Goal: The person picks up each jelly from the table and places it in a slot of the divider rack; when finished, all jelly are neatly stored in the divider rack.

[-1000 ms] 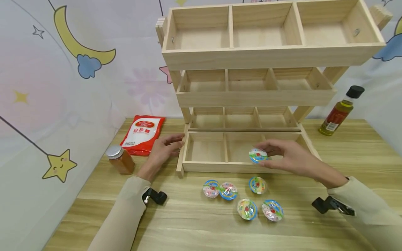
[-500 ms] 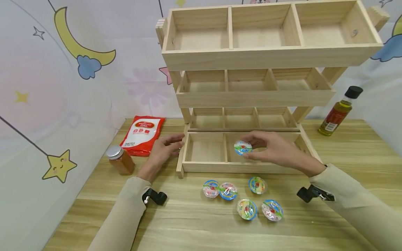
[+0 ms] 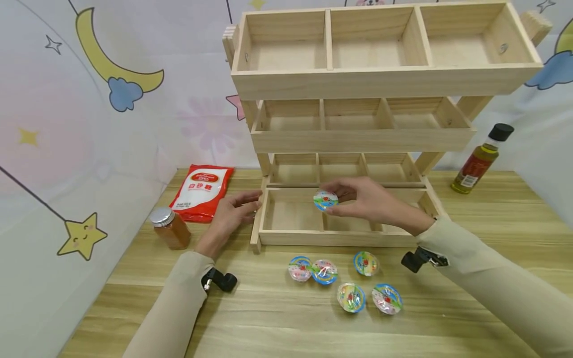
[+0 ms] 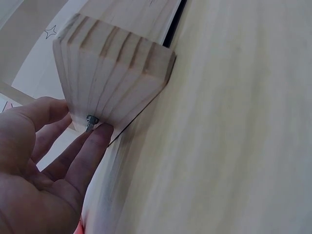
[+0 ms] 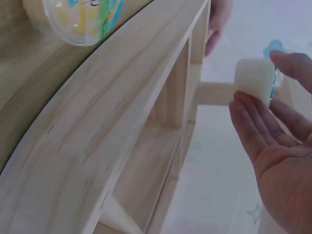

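In the head view my right hand (image 3: 367, 201) pinches a small jelly cup (image 3: 326, 200) by its rim, over the divider between the left and middle compartments of the lowest tier. The right wrist view shows the cup's whitish body (image 5: 254, 79) between thumb and fingers. My left hand (image 3: 233, 215) touches the left side of the wooden rack (image 3: 340, 239). Seen from the left wrist, its fingertips (image 4: 103, 132) rest against the frame's end beside a metal bolt (image 4: 91, 121). Several jelly cups (image 3: 351, 297) with printed lids lie on the table in front of the rack.
A red and white bag of sugar (image 3: 203, 191) and a jar with a silver lid (image 3: 171, 228) sit left of the rack. An oil bottle (image 3: 479, 161) with a black cap stands to the right. The upper tiers (image 3: 385, 82) overhang the lowest one.
My right hand has carried the jelly cup leftward and slightly up, from the middle compartment to the divider on its left. The left hand has stayed at the rack's side.
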`<state>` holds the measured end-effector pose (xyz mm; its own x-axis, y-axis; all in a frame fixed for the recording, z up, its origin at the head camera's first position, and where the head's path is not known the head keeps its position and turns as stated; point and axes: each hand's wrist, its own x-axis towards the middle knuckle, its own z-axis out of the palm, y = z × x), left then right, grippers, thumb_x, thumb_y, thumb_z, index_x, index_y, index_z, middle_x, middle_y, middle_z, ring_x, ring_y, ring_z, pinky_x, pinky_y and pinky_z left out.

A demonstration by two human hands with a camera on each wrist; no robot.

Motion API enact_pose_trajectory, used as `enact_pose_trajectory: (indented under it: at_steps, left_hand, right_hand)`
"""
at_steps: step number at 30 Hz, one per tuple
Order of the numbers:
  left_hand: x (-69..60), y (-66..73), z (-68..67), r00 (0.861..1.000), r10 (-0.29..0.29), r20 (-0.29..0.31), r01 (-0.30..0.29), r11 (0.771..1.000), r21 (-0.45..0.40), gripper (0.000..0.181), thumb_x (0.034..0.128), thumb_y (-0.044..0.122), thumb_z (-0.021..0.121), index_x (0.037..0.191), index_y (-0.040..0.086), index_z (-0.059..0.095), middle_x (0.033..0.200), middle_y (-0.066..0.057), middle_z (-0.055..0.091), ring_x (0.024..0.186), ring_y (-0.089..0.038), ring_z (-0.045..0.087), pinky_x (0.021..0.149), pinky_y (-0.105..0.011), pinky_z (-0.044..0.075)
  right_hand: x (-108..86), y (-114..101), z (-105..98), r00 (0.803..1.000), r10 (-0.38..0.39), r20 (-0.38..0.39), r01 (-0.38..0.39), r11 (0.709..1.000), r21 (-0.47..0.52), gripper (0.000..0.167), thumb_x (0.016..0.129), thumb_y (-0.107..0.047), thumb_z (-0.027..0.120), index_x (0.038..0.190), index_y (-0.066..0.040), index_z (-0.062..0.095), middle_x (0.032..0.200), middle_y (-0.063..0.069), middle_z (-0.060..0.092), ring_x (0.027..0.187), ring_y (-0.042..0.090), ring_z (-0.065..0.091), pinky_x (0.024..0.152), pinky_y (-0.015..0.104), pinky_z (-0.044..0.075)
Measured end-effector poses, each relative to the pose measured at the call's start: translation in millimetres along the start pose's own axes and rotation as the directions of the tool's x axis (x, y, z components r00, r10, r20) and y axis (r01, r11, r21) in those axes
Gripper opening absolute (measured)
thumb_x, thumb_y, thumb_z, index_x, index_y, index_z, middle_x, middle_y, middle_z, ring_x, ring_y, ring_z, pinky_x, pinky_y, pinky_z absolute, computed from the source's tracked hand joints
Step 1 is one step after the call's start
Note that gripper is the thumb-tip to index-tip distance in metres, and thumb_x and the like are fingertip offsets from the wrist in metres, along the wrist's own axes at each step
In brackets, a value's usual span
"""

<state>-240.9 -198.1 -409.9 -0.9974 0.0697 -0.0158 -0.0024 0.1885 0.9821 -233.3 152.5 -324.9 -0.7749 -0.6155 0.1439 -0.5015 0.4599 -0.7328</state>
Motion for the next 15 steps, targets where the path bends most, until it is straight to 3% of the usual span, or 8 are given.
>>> enact_pose_trajectory:
  at_steps: [6,15]
  left_hand:
    - [-0.6,2.5,1.1,1.0,-0.019,0.006,0.019,0.999,-0.047,0.042,0.1031,0.007,0.069,0.144,-0.001,0.065,0.139,-0.023,0.065,0.106,-0.017,0.07,0.085,-0.032,0.063]
    - [-0.3,1.9,0.5,1.0,-0.016,0.007,0.017,0.999,-0.047,0.042,0.1031,0.007,0.069,0.144,-0.001,0.065,0.14,-0.023,0.065,0.106,-0.016,0.07,0.085,-0.032,0.063]
  right_hand:
    - [11.3,-4,5,1.0,0.017,0.02,-0.018,1.0,0.023,0.052,0.095,-0.024,0.083,0.141,-0.005,0.067,0.12,0.003,0.074,0.109,0.019,0.07,0.095,0.04,0.059]
    - [30.1,-9,16,1.0,0.026,-0.009,-0.026,0.999,0.024,0.048,0.094,-0.023,0.084,0.137,-0.008,0.069,0.115,0.003,0.074,0.106,0.02,0.071,0.094,0.039,0.06]
